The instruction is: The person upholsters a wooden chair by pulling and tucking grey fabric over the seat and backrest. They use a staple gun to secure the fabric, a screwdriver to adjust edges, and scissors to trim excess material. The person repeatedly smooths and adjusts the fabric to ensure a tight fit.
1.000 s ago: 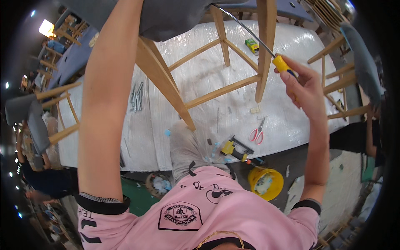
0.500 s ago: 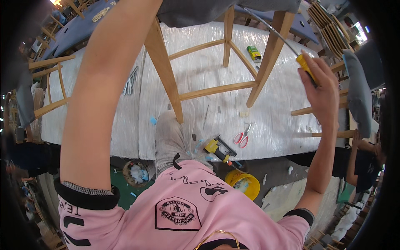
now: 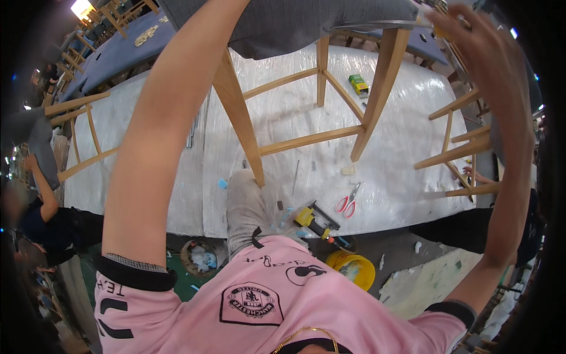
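The view comes from the left one of two wide fisheye cameras worn side by side on the person's head, looking steeply down, so the pink shirt (image 3: 194, 318) fills the lower edge close to the lens. The left forearm (image 3: 147, 147) and right forearm (image 3: 510, 147) rise near it on either side, framing a wooden chair (image 3: 236, 112) and the plastic-covered table (image 3: 389, 183) farther away, inside a dark, rounded rim that bends straight edges.
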### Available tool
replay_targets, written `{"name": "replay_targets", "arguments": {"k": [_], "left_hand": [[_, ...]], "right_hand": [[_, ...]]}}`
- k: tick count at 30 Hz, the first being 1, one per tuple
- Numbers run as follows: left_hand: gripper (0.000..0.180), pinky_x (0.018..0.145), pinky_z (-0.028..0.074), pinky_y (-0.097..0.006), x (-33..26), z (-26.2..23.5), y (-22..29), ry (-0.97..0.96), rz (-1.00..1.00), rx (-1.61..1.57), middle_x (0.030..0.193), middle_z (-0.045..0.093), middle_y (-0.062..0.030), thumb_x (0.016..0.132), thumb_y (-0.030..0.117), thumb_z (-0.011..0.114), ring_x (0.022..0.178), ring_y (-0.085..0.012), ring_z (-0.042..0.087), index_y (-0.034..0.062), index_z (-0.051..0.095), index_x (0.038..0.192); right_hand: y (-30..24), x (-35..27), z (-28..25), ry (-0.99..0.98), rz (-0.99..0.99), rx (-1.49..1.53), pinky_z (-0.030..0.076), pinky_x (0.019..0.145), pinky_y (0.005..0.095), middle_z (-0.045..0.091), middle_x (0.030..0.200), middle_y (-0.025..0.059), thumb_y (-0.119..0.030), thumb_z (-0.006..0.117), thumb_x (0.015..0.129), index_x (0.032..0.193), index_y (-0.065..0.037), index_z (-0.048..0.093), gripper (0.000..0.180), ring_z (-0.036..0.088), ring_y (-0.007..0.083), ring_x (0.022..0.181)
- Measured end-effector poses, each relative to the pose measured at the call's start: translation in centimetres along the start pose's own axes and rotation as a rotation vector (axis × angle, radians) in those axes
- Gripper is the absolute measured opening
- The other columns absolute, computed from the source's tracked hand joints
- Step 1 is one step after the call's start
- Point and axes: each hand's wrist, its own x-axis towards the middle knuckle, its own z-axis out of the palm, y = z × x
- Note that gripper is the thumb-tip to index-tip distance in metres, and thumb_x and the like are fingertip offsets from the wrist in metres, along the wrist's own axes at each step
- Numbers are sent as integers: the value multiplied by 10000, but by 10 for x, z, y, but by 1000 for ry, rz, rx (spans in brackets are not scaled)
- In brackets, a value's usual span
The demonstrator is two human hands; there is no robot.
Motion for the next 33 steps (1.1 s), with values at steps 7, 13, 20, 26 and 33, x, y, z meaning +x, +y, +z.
{"name": "replay_targets", "arguments": {"k": [7,13,20,26,33], "left_hand": [[608,969,540,-453,-113,31,78,408,495,376,1255,693,-207,901,509,663,1121,-382,673,39,670,1287],[588,1069,459,-488,-120,33,75,338,399,537,1368,621,-206,855,499,728,1243,-409,596,56,683,1238],[955,1061,425,-477,-117,78,66,545,299,906,1437,544,-130,730,544,836,1256,-324,554,183,452,1526],[936,1086,437,-466,-125,84,58,668,399,906,1429,555,-114,737,547,848,1282,-310,551,208,466,1521],[911,1074,445,-448,-121,82,48,687,354,918,1406,577,-101,736,554,851,1268,-292,565,210,496,1501]], "right_hand": [[22,-42,107,95,145,145,553,937,400,705,1196,62,6,771,830,1215,-157,715,422,680,271,1094],[-200,-247,254,-99,893,1370,532,919,349,724,1130,107,-57,729,906,1169,-57,703,265,687,237,1034],[-627,-342,193,-683,1052,1740,546,866,490,731,1023,251,-251,752,777,1195,-33,695,475,704,414,1005],[-582,-260,207,-693,1062,1258,563,899,426,719,1161,254,-184,755,808,1282,-21,680,507,722,338,1029],[-330,-65,166,143,1172,1760,544,754,296,732,872,75,-154,688,990,1065,66,733,237,674,139,802]]}}
